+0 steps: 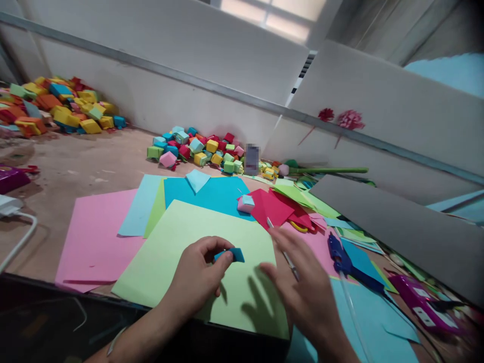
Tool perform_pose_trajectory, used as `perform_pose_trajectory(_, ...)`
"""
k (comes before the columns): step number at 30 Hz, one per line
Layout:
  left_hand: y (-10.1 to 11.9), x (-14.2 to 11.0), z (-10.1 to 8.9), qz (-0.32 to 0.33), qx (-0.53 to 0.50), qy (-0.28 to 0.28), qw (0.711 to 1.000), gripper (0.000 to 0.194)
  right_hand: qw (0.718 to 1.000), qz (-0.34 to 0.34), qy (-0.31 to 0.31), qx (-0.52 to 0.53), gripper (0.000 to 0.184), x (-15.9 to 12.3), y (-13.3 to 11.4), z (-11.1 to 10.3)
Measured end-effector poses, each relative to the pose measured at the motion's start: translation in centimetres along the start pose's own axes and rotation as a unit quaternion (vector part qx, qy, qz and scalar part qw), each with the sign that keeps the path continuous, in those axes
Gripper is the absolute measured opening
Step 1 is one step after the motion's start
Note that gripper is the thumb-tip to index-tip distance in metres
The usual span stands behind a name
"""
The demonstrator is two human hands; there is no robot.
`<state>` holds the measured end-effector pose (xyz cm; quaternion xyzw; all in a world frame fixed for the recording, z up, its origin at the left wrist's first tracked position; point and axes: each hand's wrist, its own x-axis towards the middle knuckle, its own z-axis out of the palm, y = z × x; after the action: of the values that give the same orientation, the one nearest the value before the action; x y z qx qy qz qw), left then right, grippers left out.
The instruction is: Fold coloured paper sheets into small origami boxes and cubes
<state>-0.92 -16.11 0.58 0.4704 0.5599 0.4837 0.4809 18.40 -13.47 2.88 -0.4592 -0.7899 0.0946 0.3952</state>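
I have the left grip (200,269) pinching a small folded blue paper piece (237,255) between thumb and forefinger, above a light green sheet (204,222). The right grip (302,282) is blurred beside it, thumb and fingers apart; a slim metallic tool (291,266) shows past the fingers, and I cannot tell whether it is held. I judge the step in hand to be shaping or handling that folded piece; the next move calls for a light pinch, so the paper does not crease where it shouldn't.

Beyond the sheet I see a pink-and-blue paper box (245,203) and a heap of coloured paper boxes (204,146) on the bench (109,166). To the right, a blue glue gun (338,254) lies on loose paper near a purple power strip (419,297); its cord could snag the right sleeve-side reach.
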Motion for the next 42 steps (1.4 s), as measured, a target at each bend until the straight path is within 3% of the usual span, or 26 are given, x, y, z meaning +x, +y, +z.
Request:
perform_pose_trajectory(2, 0.3, -0.2, 0.2, 0.059, 0.079, 0.025, 0.995, 0.015, 0.996, 0.019, -0.069, 0.060, 0.030, -0.7, -1.1, 1.2)
perform_pose_trajectory(4, 0.5, -0.5, 0.3, 0.100, 0.126, 0.032, 0.987, 0.014, 0.990, 0.076, -0.079, 0.085, 0.013, -1.2, -1.9, 2.1)
perform_pose_trajectory(7, 0.7, -0.7, 0.5, 0.089, 0.137, 0.001, 0.987, 0.017, 0.979, 0.162, -0.070, 0.099, 0.014, -1.4, -2.2, 2.5)
perform_pose_trajectory(10, 0.7, -0.7, 0.7, 0.076, 0.155, -0.031, 0.984, 0.016, 0.971, 0.201, -0.079, 0.104, 0.015, -1.1, -2.0, 2.5)
perform_pose_trajectory(15, -0.6, -0.6, 0.5, 0.139, 0.220, -0.056, 0.964, 0.016, 0.982, 0.156, -0.085, 0.072, 0.011, -1.5, -2.5, 2.5)
perform_pose_trajectory(20, -1.9, -0.2, 0.5, 0.142, 0.193, -0.070, 0.968, 0.022, 0.989, 0.087, -0.100, 0.060, 0.008, -2.2, -2.9, 2.3)
perform_pose_trajectory(22, -1.9, -0.3, 0.7, 0.118, 0.167, -0.068, 0.977, 0.024, 0.989, 0.064, -0.114, 0.067, 0.008, -2.5, -2.8, 1.0)
perform_pose_trajectory(25, -1.6, -0.5, 0.8, 0.055, 0.113, -0.059, 0.990, 0.028, 0.988, 0.043, -0.125, 0.085, 0.024, -2.7, -2.1, -3.0)
perform_pose_trajectory(28, -1.2, -0.4, 0.7, -0.016, 0.052, -0.039, 0.998, 0.036, 0.997, 0.059, -0.057, 0.000, 0.014, -2.8, -0.5, -7.6)
perform_pose_trajectory(31, -0.6, -0.1, 1.1, -0.057, -0.020, -0.061, 0.996, 0.036, 0.992, 0.084, -0.028, -0.090, 0.012, -3.1, 0.7, -9.1)
perform_pose_trajectory(34, -0.1, 0.0, 2.0, -0.041, -0.035, -0.117, 0.992, 0.028, 0.996, 0.065, -0.057, -0.017, 0.012, -3.9, 0.1, -6.9)
perform_pose_trajectory(38, 0.5, -0.3, 3.0, 0.013, 0.033, -0.174, 0.984, 0.018, 0.997, 0.029, -0.036, 0.060, 0.020, -4.1, -1.8, -2.6)
perform_pose_trajectory(40, 0.5, -0.7, 3.3, 0.021, 0.044, -0.182, 0.982, 0.019, 0.998, -0.011, -0.011, 0.057, 0.011, -3.7, -2.3, -1.4)
perform_pose_trajectory(42, 0.4, -0.9, 3.3, 0.014, 0.031, -0.147, 0.988, 0.028, 0.997, -0.040, 0.051, 0.044, 0.013, -3.5, -2.4, -0.9)
